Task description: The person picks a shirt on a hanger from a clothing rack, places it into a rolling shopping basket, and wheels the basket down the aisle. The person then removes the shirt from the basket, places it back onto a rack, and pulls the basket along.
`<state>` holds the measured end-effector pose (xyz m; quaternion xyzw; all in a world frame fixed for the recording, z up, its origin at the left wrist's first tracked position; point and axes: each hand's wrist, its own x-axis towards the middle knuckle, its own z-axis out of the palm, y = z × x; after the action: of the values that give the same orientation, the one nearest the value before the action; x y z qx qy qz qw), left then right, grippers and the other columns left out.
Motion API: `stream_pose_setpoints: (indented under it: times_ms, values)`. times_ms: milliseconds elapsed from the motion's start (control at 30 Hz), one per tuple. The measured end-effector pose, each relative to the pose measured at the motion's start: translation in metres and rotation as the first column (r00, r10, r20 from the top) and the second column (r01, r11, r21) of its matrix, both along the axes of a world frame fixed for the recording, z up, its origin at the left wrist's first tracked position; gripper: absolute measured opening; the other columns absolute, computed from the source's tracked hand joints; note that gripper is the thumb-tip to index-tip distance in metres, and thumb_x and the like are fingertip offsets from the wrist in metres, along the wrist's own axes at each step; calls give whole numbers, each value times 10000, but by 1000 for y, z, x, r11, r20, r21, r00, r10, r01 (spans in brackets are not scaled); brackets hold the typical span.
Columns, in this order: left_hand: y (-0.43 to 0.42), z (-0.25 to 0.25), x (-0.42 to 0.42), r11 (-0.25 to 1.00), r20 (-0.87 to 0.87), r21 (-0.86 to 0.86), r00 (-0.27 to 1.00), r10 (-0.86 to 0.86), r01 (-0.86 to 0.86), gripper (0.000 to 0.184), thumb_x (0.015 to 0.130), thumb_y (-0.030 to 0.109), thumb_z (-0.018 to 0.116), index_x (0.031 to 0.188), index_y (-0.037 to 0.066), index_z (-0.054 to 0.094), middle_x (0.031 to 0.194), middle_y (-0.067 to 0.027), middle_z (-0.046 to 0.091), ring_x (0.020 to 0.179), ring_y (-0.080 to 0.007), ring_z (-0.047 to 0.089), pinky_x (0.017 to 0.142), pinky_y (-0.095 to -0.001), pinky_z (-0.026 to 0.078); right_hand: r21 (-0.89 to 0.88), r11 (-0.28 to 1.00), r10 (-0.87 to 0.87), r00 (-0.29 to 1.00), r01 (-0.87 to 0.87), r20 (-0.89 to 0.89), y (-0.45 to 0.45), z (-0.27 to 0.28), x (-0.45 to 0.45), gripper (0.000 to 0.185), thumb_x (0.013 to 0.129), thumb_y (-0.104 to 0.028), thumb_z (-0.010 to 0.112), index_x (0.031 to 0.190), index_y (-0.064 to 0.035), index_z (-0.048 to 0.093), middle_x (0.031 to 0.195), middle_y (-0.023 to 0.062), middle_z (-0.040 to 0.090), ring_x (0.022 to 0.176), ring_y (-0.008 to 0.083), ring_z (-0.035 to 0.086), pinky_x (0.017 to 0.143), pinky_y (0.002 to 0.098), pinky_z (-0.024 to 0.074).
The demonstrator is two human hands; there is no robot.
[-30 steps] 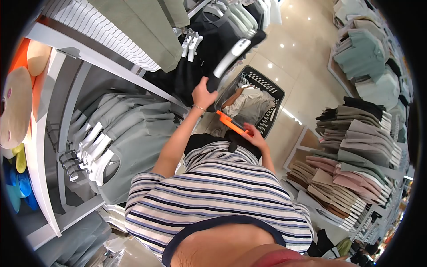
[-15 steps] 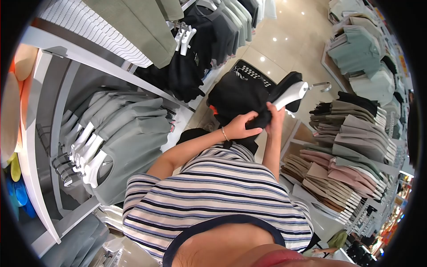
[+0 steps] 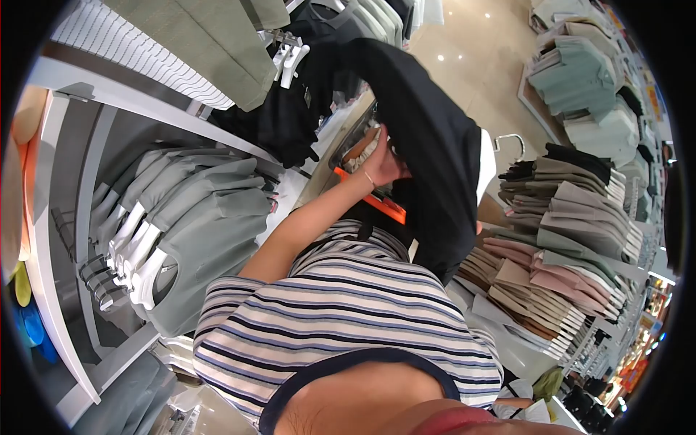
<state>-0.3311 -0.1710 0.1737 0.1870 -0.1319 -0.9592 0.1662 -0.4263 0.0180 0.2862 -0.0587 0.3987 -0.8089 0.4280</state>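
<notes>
A black garment (image 3: 428,145) hangs spread in front of me on a white hanger (image 3: 486,163), whose metal hook points up and right. My left hand (image 3: 386,163) is at the garment's left side, thumb and fingers apart, palm against or just beside the cloth. Of my right hand (image 3: 479,228) only a bit of a fingertip shows at the garment's right edge; the cloth hides the rest. Behind the garment is a basket with an orange handle (image 3: 391,209), mostly covered, with light and brown items inside.
Grey shirts (image 3: 210,217) hang on white hangers at the left, below a white shelf edge (image 3: 167,101). Black clothes (image 3: 290,123) hang at the upper middle. Folded clothes (image 3: 573,225) lie stacked at the right. Tiled floor (image 3: 464,43) shows at the top.
The black garment, bunched between both hands half a second ago, is now spread out and raised. My left hand has moved left and its fingers have opened; my right hand has gone behind the cloth.
</notes>
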Motion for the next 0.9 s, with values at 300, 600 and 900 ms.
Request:
stream_pose_setpoints:
  times_ms: [300,600,900]
  values:
    - [-32,64,8,960,-310,-209,944,115,-186,822,710,653,544,1312,113,395,1310,-37,458,1194,-217,440,1021,-381,320,38,998,44,995,-41,-87,13,-5,-4,332,675,-185,612,933,15,550,731,38,558,637,125,537,585,216,413]
    - [-24,92,20,785,61,-603,974,220,-139,356,855,185,617,1137,-8,518,1055,-76,590,913,-137,587,773,-257,484,63,996,71,988,-63,-135,20,-8,-8,339,669,-183,615,934,15,545,723,27,542,630,115,521,576,213,397]
    - [-35,66,27,638,178,-748,872,456,-181,400,881,406,551,752,28,571,703,56,528,675,-23,454,598,-199,384,95,991,109,975,-93,-191,20,-11,-10,346,663,-181,618,936,15,540,715,16,526,622,105,506,567,210,381]
